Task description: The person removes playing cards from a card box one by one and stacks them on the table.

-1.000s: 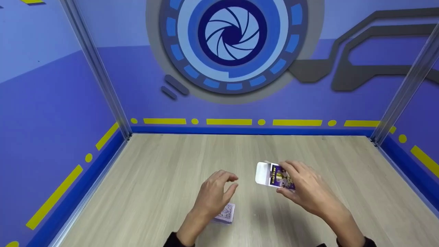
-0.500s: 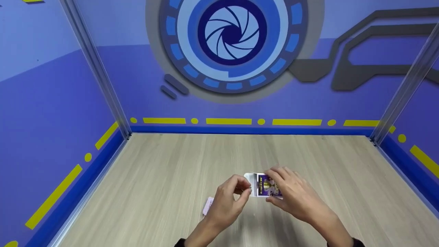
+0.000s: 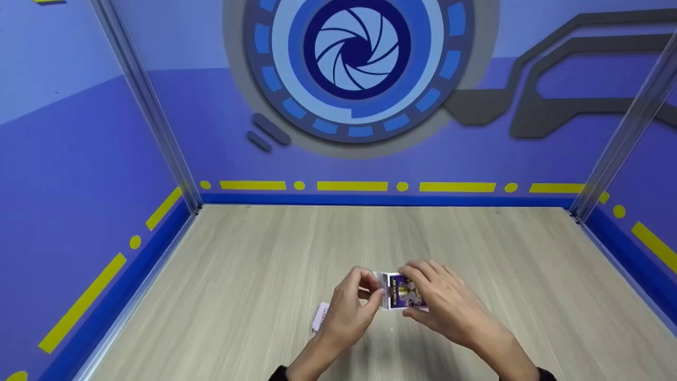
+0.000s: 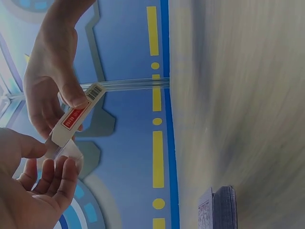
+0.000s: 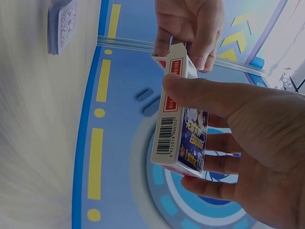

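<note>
My right hand (image 3: 449, 301) grips a small card box (image 3: 403, 291) by its long sides, held up above the table. The box has a dark purple picture on its broad face. A white narrow side with a red label and barcode (image 5: 166, 136) shows in the right wrist view. Its end nearer my left hand (image 3: 349, 307) is open, with a pale flap (image 4: 75, 155) standing out. The left thumb and fingertips pinch at this flap. A deck of playing cards (image 4: 224, 210) lies on the table, mostly hidden behind the left hand in the head view.
The wood-grain table (image 3: 254, 254) runs back to blue printed wall panels (image 3: 359, 169) with yellow dashes. Metal corner posts (image 3: 158, 116) stand at the left and right.
Both hands have come together: the right hand brought the box left and toward me, and the left hand moved right to the flap. The flap now looks more folded. The deck stays put.
</note>
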Tool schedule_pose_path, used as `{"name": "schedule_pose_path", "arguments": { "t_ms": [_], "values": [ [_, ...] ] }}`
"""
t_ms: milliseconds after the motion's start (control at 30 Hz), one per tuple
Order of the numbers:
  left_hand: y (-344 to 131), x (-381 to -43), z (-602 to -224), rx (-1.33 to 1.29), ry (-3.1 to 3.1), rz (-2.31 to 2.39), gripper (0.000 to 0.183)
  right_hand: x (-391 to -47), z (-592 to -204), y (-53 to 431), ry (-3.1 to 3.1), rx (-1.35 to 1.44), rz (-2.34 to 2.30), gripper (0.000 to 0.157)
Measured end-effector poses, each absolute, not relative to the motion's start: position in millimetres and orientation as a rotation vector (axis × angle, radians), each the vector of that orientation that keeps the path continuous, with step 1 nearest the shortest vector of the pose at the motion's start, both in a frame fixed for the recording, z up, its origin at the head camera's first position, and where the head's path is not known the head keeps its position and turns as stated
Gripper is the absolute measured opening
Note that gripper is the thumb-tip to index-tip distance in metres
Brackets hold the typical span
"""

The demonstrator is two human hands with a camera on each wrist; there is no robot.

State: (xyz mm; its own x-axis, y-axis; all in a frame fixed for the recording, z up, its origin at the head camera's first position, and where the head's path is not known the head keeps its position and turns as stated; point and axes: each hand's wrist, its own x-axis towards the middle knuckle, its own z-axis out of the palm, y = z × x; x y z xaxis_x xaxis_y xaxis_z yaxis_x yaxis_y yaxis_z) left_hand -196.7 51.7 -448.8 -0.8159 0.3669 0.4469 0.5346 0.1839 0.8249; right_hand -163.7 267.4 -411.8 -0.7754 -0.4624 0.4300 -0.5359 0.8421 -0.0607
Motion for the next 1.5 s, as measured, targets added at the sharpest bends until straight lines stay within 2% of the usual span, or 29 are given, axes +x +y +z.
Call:
{"name": "schedule_pose_path", "arguments": {
  "t_ms": [600,1167,1500],
  "values": [
    [50.8,-199.3,-447.3,-0.8,-2.372,-1.826,0.03,-161.1,-414.0,260.5,-2.584,0.796,0.225,0.074],
    [47.5,-197.9,-442.3,-0.836,-2.276,-1.933,0.022,-164.8,-414.1,266.6,-2.618,0.748,0.253,0.075],
    [31.6,-204.8,-431.6,-0.956,-2.289,-1.534,0.041,-167.0,-411.8,276.9,-2.623,0.675,0.313,0.073]
  ]
}}
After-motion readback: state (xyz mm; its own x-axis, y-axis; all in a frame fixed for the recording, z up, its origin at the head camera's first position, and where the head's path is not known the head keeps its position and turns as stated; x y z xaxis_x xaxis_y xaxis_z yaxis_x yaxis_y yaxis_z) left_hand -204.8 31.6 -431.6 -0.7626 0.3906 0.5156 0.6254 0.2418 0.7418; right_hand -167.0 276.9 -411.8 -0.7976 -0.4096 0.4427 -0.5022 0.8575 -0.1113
